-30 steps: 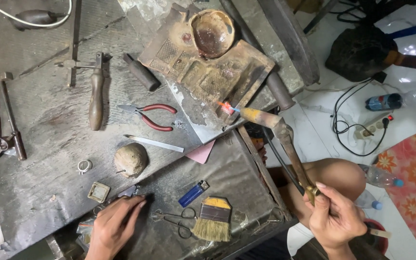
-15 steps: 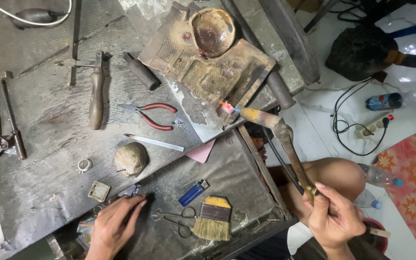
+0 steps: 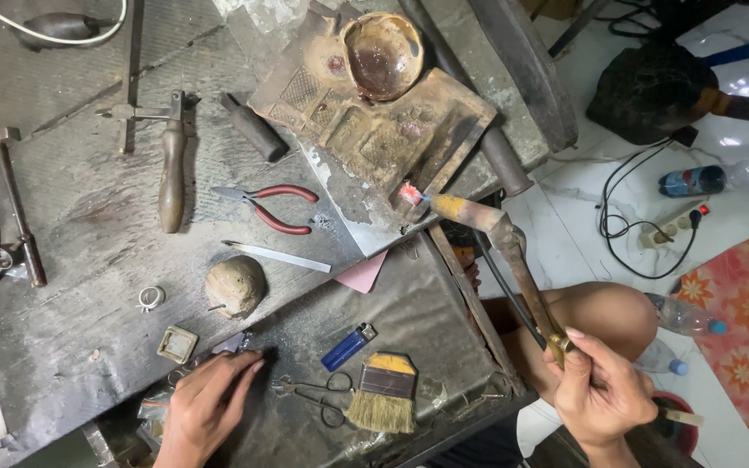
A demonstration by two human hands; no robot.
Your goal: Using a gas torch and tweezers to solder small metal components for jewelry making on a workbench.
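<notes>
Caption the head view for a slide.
Right hand aims a lit blowtorch at a soldering block; left hand rests by scissors.

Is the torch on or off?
On. The torch, held in the right hand, shows a small blue flame at its tip, and the spot it hits on the charred block glows red.

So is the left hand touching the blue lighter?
Apart. The head view shows dark bench surface between the left hand and the blue lighter.
</notes>
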